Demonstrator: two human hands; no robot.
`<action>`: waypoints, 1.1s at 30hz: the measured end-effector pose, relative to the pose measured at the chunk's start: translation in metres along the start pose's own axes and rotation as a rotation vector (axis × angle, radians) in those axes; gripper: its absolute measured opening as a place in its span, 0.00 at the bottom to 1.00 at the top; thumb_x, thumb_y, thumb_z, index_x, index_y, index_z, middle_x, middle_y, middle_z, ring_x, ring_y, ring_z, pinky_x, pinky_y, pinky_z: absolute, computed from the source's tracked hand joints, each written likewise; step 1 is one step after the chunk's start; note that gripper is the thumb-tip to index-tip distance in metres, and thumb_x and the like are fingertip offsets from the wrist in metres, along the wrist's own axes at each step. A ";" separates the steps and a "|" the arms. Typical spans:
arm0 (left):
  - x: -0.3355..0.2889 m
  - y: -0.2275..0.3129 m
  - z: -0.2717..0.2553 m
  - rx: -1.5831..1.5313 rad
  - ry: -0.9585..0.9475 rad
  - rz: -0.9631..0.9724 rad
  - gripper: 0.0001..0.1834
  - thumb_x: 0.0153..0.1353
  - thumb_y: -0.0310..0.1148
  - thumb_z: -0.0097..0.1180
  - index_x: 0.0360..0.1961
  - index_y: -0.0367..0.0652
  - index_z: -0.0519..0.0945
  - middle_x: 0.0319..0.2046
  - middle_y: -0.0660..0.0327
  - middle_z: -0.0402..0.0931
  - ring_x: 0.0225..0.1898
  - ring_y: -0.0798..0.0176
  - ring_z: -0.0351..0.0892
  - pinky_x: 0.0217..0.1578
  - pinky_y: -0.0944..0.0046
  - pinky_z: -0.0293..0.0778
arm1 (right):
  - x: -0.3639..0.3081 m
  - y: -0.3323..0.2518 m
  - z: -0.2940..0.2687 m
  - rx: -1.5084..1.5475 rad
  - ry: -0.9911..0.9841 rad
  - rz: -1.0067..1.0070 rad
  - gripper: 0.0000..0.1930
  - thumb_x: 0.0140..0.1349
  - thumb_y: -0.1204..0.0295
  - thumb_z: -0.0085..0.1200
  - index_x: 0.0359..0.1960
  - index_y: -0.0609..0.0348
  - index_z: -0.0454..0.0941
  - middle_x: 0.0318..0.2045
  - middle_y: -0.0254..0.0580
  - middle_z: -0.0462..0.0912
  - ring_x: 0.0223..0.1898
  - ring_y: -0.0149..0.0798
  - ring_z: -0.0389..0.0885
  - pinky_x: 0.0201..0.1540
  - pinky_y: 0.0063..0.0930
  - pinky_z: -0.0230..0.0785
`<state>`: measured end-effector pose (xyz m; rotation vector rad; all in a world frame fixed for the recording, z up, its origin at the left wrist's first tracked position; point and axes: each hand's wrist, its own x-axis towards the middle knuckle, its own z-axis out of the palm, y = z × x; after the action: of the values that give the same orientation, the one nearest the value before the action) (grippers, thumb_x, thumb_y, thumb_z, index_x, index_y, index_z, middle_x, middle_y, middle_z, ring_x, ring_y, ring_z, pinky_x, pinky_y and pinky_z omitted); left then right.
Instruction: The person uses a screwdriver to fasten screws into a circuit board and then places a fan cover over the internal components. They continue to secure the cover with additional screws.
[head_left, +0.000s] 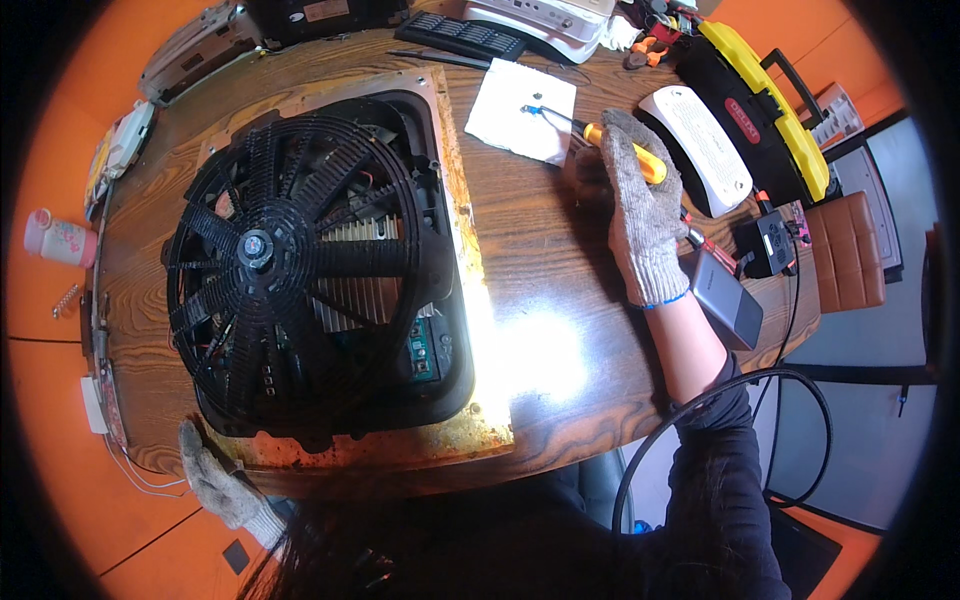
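Note:
A knitted grey work glove covers my right hand point(640, 205), which is closed round a screwdriver point(652, 163) with a yellow handle. Its shaft points left over a white sheet point(500, 125), where a small blue piece and a small dark piece lie near the tip. I cannot tell whether the tip touches them. My left hand point(215, 480), gloved too, rests by the near left corner of a rusty metal plate point(480, 432), fingers stretched out. On that plate sits a big black fan point(258, 250) in a black housing, with metal fins point(360, 310) and a green circuit board point(421, 350) under its grille.
At the right stand a black and yellow toolbox point(740, 115), a white curved device point(695, 150), a grey box point(722, 300) and a black cable point(650, 440). Along the back are a black tray point(460, 38) and a white machine point(545, 20). A pink-and-white cup point(62, 240) stands far left.

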<state>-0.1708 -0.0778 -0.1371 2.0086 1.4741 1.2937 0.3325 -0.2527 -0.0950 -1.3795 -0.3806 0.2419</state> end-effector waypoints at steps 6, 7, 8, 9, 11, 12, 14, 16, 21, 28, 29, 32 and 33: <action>0.000 0.008 -0.002 0.038 -0.046 -0.071 0.25 0.72 0.39 0.38 0.59 0.29 0.72 0.58 0.48 0.73 0.60 0.52 0.72 0.61 0.58 0.66 | 0.005 0.009 -0.003 0.145 0.064 -0.104 0.23 0.63 0.65 0.60 0.56 0.61 0.71 0.37 0.47 0.84 0.31 0.36 0.86 0.28 0.27 0.81; 0.000 0.010 -0.001 0.046 -0.053 -0.076 0.25 0.72 0.39 0.38 0.59 0.29 0.72 0.58 0.48 0.73 0.60 0.52 0.72 0.61 0.58 0.66 | 0.005 0.010 -0.003 0.167 0.079 -0.115 0.22 0.63 0.66 0.60 0.55 0.61 0.71 0.37 0.47 0.84 0.31 0.36 0.86 0.28 0.27 0.81; 0.000 0.013 0.000 0.036 -0.058 -0.067 0.26 0.72 0.40 0.38 0.59 0.29 0.72 0.59 0.48 0.72 0.60 0.53 0.72 0.61 0.59 0.67 | 0.006 0.008 -0.002 0.183 0.080 -0.138 0.22 0.63 0.66 0.61 0.55 0.61 0.71 0.37 0.47 0.84 0.30 0.36 0.86 0.27 0.27 0.81; -0.001 0.015 0.001 0.022 -0.044 -0.022 0.26 0.72 0.40 0.38 0.59 0.30 0.72 0.58 0.48 0.72 0.60 0.53 0.71 0.61 0.58 0.67 | 0.005 0.006 -0.001 0.174 0.097 -0.114 0.21 0.65 0.64 0.58 0.55 0.59 0.72 0.38 0.47 0.84 0.32 0.36 0.85 0.26 0.27 0.80; -0.004 0.023 0.002 -0.005 -0.001 0.062 0.26 0.72 0.41 0.37 0.59 0.31 0.73 0.58 0.47 0.73 0.61 0.53 0.71 0.61 0.57 0.67 | 0.000 -0.005 0.004 0.284 0.106 -0.155 0.20 0.66 0.61 0.55 0.55 0.58 0.72 0.38 0.46 0.84 0.32 0.35 0.84 0.27 0.26 0.78; -0.005 0.029 0.003 0.036 0.079 0.132 0.25 0.72 0.40 0.39 0.59 0.31 0.72 0.58 0.47 0.72 0.61 0.53 0.71 0.61 0.57 0.67 | -0.003 -0.012 0.008 0.341 0.121 -0.138 0.20 0.67 0.60 0.54 0.56 0.58 0.73 0.38 0.45 0.83 0.33 0.35 0.83 0.28 0.26 0.77; -0.011 0.046 -0.002 0.151 0.185 0.145 0.24 0.70 0.37 0.40 0.61 0.32 0.70 0.60 0.47 0.70 0.62 0.52 0.69 0.62 0.56 0.65 | -0.015 -0.031 0.013 0.424 0.009 -0.080 0.24 0.68 0.52 0.51 0.56 0.58 0.73 0.35 0.42 0.81 0.32 0.32 0.80 0.31 0.24 0.74; -0.020 0.073 -0.006 0.046 0.245 0.244 0.24 0.68 0.34 0.42 0.62 0.33 0.68 0.61 0.46 0.67 0.63 0.52 0.67 0.63 0.55 0.64 | -0.033 -0.051 0.016 0.599 -0.190 -0.016 0.25 0.69 0.54 0.49 0.57 0.61 0.71 0.35 0.45 0.82 0.32 0.35 0.82 0.30 0.24 0.77; -0.027 0.157 0.017 -0.311 -0.160 0.316 0.28 0.64 0.26 0.45 0.66 0.35 0.62 0.65 0.46 0.61 0.66 0.50 0.62 0.65 0.53 0.60 | -0.077 -0.074 0.030 0.736 -0.372 0.264 0.28 0.68 0.47 0.47 0.55 0.61 0.71 0.25 0.42 0.80 0.17 0.32 0.76 0.17 0.22 0.70; -0.012 0.225 0.080 -0.857 -0.473 0.331 0.37 0.59 0.18 0.49 0.70 0.37 0.55 0.69 0.45 0.55 0.69 0.49 0.58 0.68 0.51 0.56 | -0.116 -0.081 0.035 0.909 -0.555 0.875 0.31 0.69 0.42 0.39 0.63 0.50 0.69 0.31 0.45 0.83 0.20 0.35 0.80 0.20 0.27 0.74; -0.012 0.227 0.082 -0.987 -0.472 0.308 0.36 0.60 0.18 0.50 0.70 0.37 0.56 0.68 0.45 0.57 0.69 0.50 0.60 0.67 0.52 0.58 | -0.117 -0.080 0.036 0.917 -0.543 0.921 0.31 0.69 0.42 0.38 0.63 0.50 0.69 0.33 0.46 0.84 0.22 0.37 0.81 0.21 0.28 0.74; -0.017 0.229 0.077 -1.133 -0.574 0.116 0.32 0.61 0.18 0.51 0.68 0.36 0.61 0.65 0.45 0.63 0.66 0.53 0.65 0.66 0.53 0.60 | -0.121 -0.075 0.035 0.949 -0.584 0.990 0.32 0.69 0.41 0.37 0.64 0.49 0.68 0.37 0.50 0.84 0.26 0.41 0.84 0.21 0.29 0.74; -0.018 0.229 0.074 -1.069 -0.610 0.071 0.30 0.62 0.18 0.51 0.66 0.36 0.63 0.63 0.45 0.66 0.65 0.53 0.66 0.66 0.54 0.61 | -0.122 -0.073 0.035 0.969 -0.628 0.963 0.31 0.69 0.42 0.37 0.63 0.49 0.69 0.38 0.51 0.84 0.27 0.43 0.84 0.22 0.29 0.74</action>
<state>0.0208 -0.1693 -0.0235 1.4689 0.2846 0.9973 0.2030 -0.2807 -0.0327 -0.3884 -0.0351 1.4660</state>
